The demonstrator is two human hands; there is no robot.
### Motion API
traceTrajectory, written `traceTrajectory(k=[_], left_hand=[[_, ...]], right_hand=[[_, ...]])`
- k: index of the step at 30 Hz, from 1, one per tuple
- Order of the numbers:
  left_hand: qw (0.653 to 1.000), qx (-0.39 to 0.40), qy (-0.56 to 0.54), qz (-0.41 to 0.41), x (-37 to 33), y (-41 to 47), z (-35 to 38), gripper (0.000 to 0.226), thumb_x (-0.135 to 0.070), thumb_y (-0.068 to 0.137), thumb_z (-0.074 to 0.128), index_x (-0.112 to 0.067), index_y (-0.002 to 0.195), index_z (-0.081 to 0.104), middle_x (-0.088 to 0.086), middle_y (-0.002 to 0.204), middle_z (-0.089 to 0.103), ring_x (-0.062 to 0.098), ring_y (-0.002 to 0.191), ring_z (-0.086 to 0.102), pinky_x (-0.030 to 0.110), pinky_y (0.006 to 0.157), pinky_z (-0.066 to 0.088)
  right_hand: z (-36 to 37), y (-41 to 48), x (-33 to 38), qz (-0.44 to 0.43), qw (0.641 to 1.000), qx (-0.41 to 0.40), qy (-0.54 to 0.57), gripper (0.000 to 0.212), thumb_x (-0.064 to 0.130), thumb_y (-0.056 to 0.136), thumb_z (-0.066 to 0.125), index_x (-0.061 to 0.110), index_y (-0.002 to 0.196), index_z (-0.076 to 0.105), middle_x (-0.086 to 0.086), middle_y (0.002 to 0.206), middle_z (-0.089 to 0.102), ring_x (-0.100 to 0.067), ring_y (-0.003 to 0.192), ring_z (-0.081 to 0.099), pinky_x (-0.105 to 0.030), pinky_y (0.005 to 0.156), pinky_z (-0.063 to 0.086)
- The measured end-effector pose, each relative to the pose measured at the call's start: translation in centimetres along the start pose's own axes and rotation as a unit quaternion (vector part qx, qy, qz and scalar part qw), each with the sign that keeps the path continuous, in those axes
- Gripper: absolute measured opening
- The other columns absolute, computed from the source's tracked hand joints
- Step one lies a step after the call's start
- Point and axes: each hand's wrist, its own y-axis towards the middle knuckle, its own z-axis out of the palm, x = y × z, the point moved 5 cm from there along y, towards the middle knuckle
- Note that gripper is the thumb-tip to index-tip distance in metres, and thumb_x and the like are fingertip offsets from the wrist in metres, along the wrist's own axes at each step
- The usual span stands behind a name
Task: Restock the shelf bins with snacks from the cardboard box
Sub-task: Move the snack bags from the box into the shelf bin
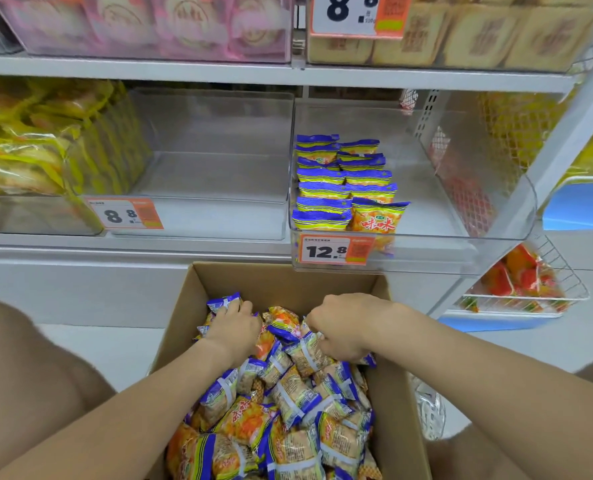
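Observation:
An open cardboard box [281, 278] stands on the floor below the shelf, filled with several small orange-and-blue snack packets [288, 403]. My left hand [234, 323] reaches into the far left of the box and grips a packet by its blue edge. My right hand [343, 327] is curled round a packet near the box's right wall. Above, a clear shelf bin [461, 233] with a 12.8 price tag [333, 251] holds two rows of the same packets [340, 185] along its left side; its right part is bare.
A clear bin [219, 161] with an 8.8 tag stands bare left of the 12.8 bin. Yellow packets [28, 140] fill the far-left bin. Upper bins hold pink and beige cakes. A wire basket [523, 289] of red-orange snacks hangs at right. My knees flank the box.

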Motion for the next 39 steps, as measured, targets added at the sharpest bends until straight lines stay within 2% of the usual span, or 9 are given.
traceTrajectory(k=[5, 10, 17, 19, 24, 28, 32, 34, 39], left_hand=[[0.997, -0.021, -0.076, -0.008, 0.0, -0.2, 0.4, 0.052, -0.003, 0.092, 0.069, -0.017, 0.135, 0.042, 0.006, 0.123, 0.059, 0.030, 0.120, 0.058, 0.048, 0.108, 0.042], [0.996, 0.033, -0.076, -0.020, -0.3, 0.4, 1.5, 0.067, -0.044, 0.099, 0.067, -0.021, 0.155, 0.038, 0.013, 0.147, 0.042, 0.036, 0.143, 0.037, 0.054, 0.116, 0.031], [0.993, 0.007, -0.120, 0.014, -1.0, 0.6, 1.1, 0.047, 0.003, 0.093, 0.064, -0.025, 0.127, 0.047, 0.004, 0.103, 0.065, 0.029, 0.097, 0.063, 0.053, 0.101, 0.048], [0.987, -0.012, -0.161, 0.028, -1.0, 0.0, -0.1, 0.053, 0.010, 0.088, 0.064, -0.026, 0.125, 0.047, 0.002, 0.109, 0.059, 0.028, 0.096, 0.063, 0.048, 0.087, 0.056], [0.975, -0.084, -0.194, 0.074, -1.4, -2.6, -5.5, 0.049, 0.010, 0.084, 0.061, -0.030, 0.114, 0.059, -0.006, 0.114, 0.060, 0.020, 0.103, 0.061, 0.036, 0.082, 0.051], [0.930, -0.159, -0.300, 0.143, -2.4, -6.6, -11.4, 0.036, -0.006, 0.084, 0.076, -0.036, 0.103, 0.067, -0.019, 0.109, 0.067, 0.004, 0.103, 0.062, 0.031, 0.091, 0.053], [0.839, -0.229, -0.450, 0.202, -2.2, -11.3, -18.4, 0.035, -0.007, 0.079, 0.087, -0.031, 0.100, 0.071, -0.020, 0.102, 0.073, -0.002, 0.101, 0.068, 0.014, 0.086, 0.052], [0.781, -0.246, -0.534, 0.210, -1.5, -12.5, -20.7, 0.038, -0.002, 0.078, 0.089, -0.026, 0.102, 0.073, -0.014, 0.105, 0.076, 0.007, 0.105, 0.072, 0.025, 0.087, 0.058], [0.681, -0.316, -0.632, 0.190, -0.1, -12.9, -23.6, 0.042, -0.007, 0.075, 0.093, -0.020, 0.110, 0.072, -0.005, 0.110, 0.075, 0.018, 0.110, 0.070, 0.035, 0.086, 0.062]], right_hand=[[0.4, -0.4, -0.2, 0.004, 1.000, 0.000, 0.007, 0.031, 0.027, 0.100, 0.052, 0.016, 0.128, 0.062, -0.010, 0.110, 0.065, -0.029, 0.090, 0.068, -0.041, 0.071, 0.059], [0.4, -0.3, -0.8, 0.009, 1.000, 0.001, 0.008, 0.034, 0.029, 0.099, 0.054, 0.017, 0.131, 0.060, -0.010, 0.115, 0.066, -0.030, 0.095, 0.068, -0.041, 0.073, 0.060], [0.4, -0.3, -1.5, 0.016, 1.000, 0.005, 0.007, 0.030, 0.028, 0.100, 0.054, 0.020, 0.129, 0.061, -0.009, 0.115, 0.065, -0.028, 0.093, 0.068, -0.036, 0.064, 0.051], [0.2, -0.5, -1.5, 0.017, 1.000, 0.005, 0.010, 0.030, 0.027, 0.100, 0.055, 0.020, 0.128, 0.061, -0.008, 0.114, 0.065, -0.027, 0.093, 0.068, -0.036, 0.064, 0.053], [-1.3, -1.7, -2.4, 0.041, 0.999, -0.012, 0.029, 0.026, 0.026, 0.101, 0.051, 0.018, 0.124, 0.062, -0.010, 0.112, 0.064, -0.031, 0.097, 0.067, -0.041, 0.076, 0.059], [-3.5, -4.2, -3.7, 0.057, 0.996, -0.035, 0.066, 0.033, 0.043, 0.100, 0.058, 0.011, 0.103, 0.064, -0.009, 0.095, 0.065, -0.030, 0.089, 0.065, -0.043, 0.075, 0.058], [-6.5, -7.9, -5.0, 0.022, 0.977, -0.061, 0.205, 0.053, 0.057, 0.088, 0.075, 0.019, 0.123, 0.065, 0.005, 0.103, 0.076, -0.013, 0.090, 0.068, -0.038, 0.084, 0.057], [-8.0, -9.6, -5.3, -0.009, 0.943, -0.111, 0.313, 0.042, 0.049, 0.088, 0.079, 0.023, 0.119, 0.068, 0.006, 0.090, 0.077, -0.007, 0.081, 0.068, -0.037, 0.080, 0.056], [-10.0, -11.9, -6.4, -0.052, 0.830, -0.235, 0.504, 0.030, 0.038, 0.092, 0.079, 0.027, 0.116, 0.065, -0.013, 0.084, 0.073, -0.028, 0.073, 0.067, -0.042, 0.070, 0.054]])
